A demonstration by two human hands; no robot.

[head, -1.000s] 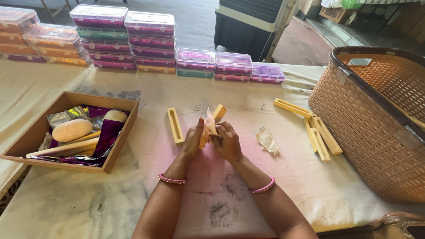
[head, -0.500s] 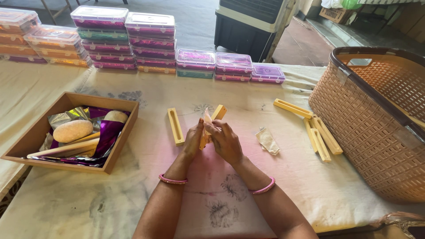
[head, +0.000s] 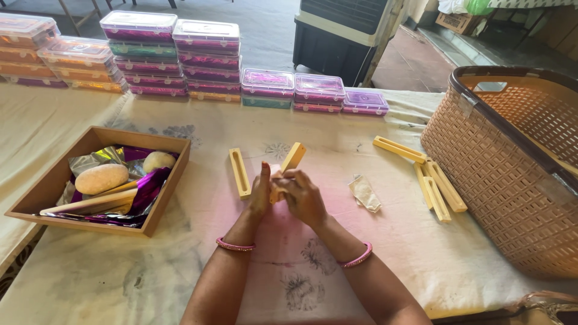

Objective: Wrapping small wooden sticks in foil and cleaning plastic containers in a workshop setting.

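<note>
My left hand (head: 260,194) and my right hand (head: 299,195) meet over the middle of the cloth-covered table (head: 120,265). Together they hold a small yellow piece (head: 274,194), mostly hidden between the palms and fingers. My left fingers point straight up against it. A yellow wooden mould bar (head: 293,157) lies just beyond my hands, tilted. Another yellow bar (head: 239,173) rests to the left of my left hand. A small clear wrapper (head: 365,192) lies to the right of my right hand.
A wooden tray (head: 162,198) at the left holds foil sheets, a dough-like lump and a stick. Several yellow bars (head: 433,183) lie beside a large woven basket (head: 512,180) at the right. Stacks of lidded plastic boxes (head: 205,60) line the far edge.
My hands have closed tighter around the small piece, which stood out above them a second ago. My left fingers now point upward.
</note>
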